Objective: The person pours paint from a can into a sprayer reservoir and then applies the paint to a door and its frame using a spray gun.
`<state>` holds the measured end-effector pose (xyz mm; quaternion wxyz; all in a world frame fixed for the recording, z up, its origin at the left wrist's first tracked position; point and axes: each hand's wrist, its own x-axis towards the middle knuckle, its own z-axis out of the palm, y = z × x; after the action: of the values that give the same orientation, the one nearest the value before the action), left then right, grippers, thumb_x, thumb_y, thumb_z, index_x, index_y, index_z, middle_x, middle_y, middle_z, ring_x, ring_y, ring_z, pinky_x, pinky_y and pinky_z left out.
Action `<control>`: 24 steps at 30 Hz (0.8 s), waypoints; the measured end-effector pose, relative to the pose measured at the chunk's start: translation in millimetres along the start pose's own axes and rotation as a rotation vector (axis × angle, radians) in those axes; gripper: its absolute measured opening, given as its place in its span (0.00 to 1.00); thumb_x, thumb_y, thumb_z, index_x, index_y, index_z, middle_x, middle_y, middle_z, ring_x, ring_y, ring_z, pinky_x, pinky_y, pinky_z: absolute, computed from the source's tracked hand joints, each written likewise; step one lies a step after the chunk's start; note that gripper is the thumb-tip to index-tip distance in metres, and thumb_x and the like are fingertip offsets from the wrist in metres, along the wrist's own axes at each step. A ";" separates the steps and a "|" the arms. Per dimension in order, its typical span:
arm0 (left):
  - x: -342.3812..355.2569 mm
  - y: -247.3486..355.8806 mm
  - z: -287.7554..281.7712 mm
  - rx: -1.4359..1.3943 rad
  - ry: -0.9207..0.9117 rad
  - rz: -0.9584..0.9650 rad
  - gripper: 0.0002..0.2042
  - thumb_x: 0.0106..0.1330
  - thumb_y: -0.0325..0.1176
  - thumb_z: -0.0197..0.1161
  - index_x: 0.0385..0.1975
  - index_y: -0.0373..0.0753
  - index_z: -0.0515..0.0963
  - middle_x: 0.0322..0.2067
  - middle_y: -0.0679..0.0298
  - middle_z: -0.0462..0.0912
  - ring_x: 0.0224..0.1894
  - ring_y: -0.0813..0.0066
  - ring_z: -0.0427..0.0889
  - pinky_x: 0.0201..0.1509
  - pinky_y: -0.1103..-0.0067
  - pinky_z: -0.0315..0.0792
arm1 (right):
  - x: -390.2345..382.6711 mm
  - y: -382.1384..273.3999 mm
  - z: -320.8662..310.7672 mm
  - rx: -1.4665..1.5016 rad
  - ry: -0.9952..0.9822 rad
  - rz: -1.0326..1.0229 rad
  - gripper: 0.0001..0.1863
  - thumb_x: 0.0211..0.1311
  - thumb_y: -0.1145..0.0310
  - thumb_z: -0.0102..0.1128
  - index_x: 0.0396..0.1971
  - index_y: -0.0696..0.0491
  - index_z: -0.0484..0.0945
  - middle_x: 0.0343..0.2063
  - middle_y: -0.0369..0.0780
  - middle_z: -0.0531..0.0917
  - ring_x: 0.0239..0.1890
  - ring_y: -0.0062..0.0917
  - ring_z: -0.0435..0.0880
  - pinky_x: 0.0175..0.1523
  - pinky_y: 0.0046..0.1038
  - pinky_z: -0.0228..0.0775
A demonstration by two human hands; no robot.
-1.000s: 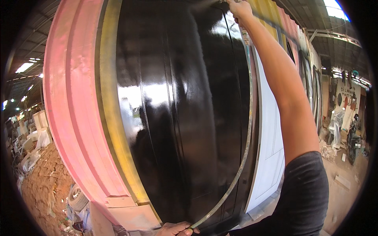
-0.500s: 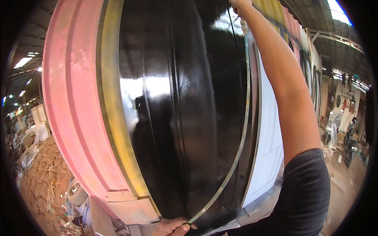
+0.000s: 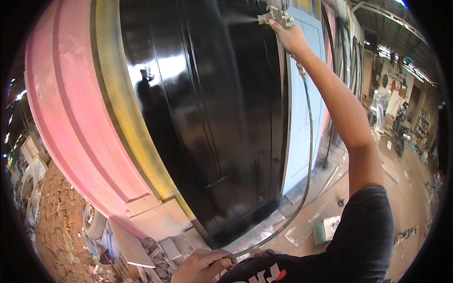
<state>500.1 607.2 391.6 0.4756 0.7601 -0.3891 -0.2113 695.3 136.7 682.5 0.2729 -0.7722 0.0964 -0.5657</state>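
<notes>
High up, my right hand (image 3: 291,40) grips a metal spray gun (image 3: 276,16), with a faint mist leaving its nozzle leftward over a glossy black panel (image 3: 222,118) with vertical grooves. A hose (image 3: 309,155) hangs from below the gun and curves down to my left hand (image 3: 203,264) at the bottom, whose fingers are closed around it. A pale blue-white panel (image 3: 296,141) stands just right of the black one; pink (image 3: 71,108) and yellow (image 3: 118,113) ribbed sheets stand to the left.
A tyre (image 3: 94,221) and scrap boards (image 3: 160,250) lie at lower left by rough earthy ground. A green-and-white box (image 3: 325,228) and loose pieces lie on the floor at right. Farther right are a motorbike (image 3: 403,132) and plastic-wrapped items (image 3: 380,113).
The view has tilted down and shifted, showing more floor. My right hand with the gun now appears a little lower, so the whole gun shows. My left hand still holds the hose.
</notes>
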 end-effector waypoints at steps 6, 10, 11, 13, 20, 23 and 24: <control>-19.6 -29.8 11.2 -0.119 -0.283 0.061 0.12 0.73 0.40 0.56 0.44 0.41 0.82 0.29 0.58 0.85 0.28 0.58 0.84 0.34 0.73 0.77 | -125.7 46.4 -27.3 0.012 -0.110 0.146 0.29 0.62 0.40 0.64 0.20 0.54 0.75 0.12 0.30 0.69 0.12 0.16 0.62 0.17 0.26 0.53; -29.4 -25.7 18.5 -0.129 -0.305 0.082 0.11 0.73 0.39 0.56 0.43 0.40 0.81 0.30 0.58 0.85 0.28 0.58 0.84 0.33 0.73 0.76 | -201.7 97.1 -29.5 -0.069 -0.202 0.316 0.28 0.61 0.42 0.65 0.30 0.57 0.81 0.17 0.38 0.77 0.22 0.23 0.73 0.30 0.31 0.65; -28.7 -24.9 21.0 -0.137 -0.336 0.068 0.11 0.73 0.38 0.56 0.43 0.40 0.81 0.30 0.58 0.85 0.28 0.58 0.84 0.33 0.73 0.76 | -221.0 109.8 -31.0 -0.096 -0.224 0.341 0.31 0.60 0.41 0.65 0.35 0.60 0.83 0.20 0.43 0.81 0.26 0.27 0.80 0.36 0.35 0.72; -32.6 -30.0 26.5 -0.152 -0.387 0.043 0.11 0.73 0.38 0.57 0.43 0.40 0.81 0.30 0.58 0.85 0.29 0.58 0.85 0.33 0.73 0.76 | -264.7 123.6 -28.2 -0.052 -0.230 0.358 0.25 0.64 0.46 0.65 0.23 0.54 0.77 0.15 0.28 0.71 0.20 0.15 0.66 0.26 0.25 0.59; -19.5 -44.5 41.2 -0.150 -0.456 -0.021 0.11 0.73 0.39 0.56 0.40 0.39 0.82 0.26 0.58 0.83 0.26 0.60 0.83 0.31 0.73 0.75 | -386.9 187.9 -27.1 -0.156 -0.319 0.434 0.28 0.62 0.41 0.63 0.41 0.54 0.84 0.20 0.44 0.82 0.25 0.34 0.80 0.35 0.36 0.71; -9.4 -57.6 50.0 -0.167 -0.481 -0.080 0.11 0.73 0.39 0.56 0.39 0.39 0.83 0.26 0.58 0.83 0.25 0.62 0.83 0.31 0.74 0.75 | -438.5 210.0 -16.6 -0.197 -0.341 0.529 0.27 0.62 0.42 0.63 0.45 0.52 0.84 0.21 0.44 0.83 0.26 0.34 0.82 0.36 0.37 0.72; -3.9 -63.8 53.6 -0.175 -0.498 -0.088 0.11 0.73 0.38 0.56 0.39 0.39 0.83 0.26 0.58 0.83 0.25 0.62 0.83 0.31 0.74 0.75 | -450.3 214.3 -17.1 -0.211 -0.382 0.637 0.26 0.63 0.43 0.63 0.44 0.52 0.84 0.23 0.45 0.84 0.28 0.38 0.84 0.37 0.37 0.72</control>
<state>485.6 595.9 310.2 0.4197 0.6569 -0.4408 -0.4450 560.0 159.0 202.8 0.3671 -0.8189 0.3366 -0.2853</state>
